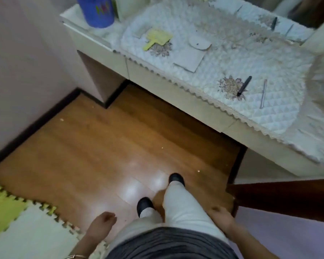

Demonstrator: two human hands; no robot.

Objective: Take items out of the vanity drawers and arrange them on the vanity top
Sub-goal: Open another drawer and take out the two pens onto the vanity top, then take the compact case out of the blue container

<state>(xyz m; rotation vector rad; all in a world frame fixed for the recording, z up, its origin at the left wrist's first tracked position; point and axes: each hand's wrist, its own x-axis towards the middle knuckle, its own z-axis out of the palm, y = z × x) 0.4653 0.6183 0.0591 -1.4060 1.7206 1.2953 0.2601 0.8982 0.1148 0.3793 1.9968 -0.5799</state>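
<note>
You're standing back from the vanity (99, 47), both hands hanging well short of it: left hand (104, 220) and right hand (220, 215) loosely curled, holding nothing. Yellow comb (157, 39), black pencil (244, 86) and silver stick (263, 94) are lying on its quilted cover (232, 58). Drawer fronts (176, 94) under its edge are sitting closed. Risk: snagging the overhanging cover while pulling a drawer, likely dragging items off.

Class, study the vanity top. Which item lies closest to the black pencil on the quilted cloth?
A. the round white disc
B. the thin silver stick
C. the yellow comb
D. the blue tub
B: the thin silver stick lies just beside the black pencil, apart from it, on the same end of the cloth, while the yellow comb, round white disc and blue tub sit toward the other end.
</note>
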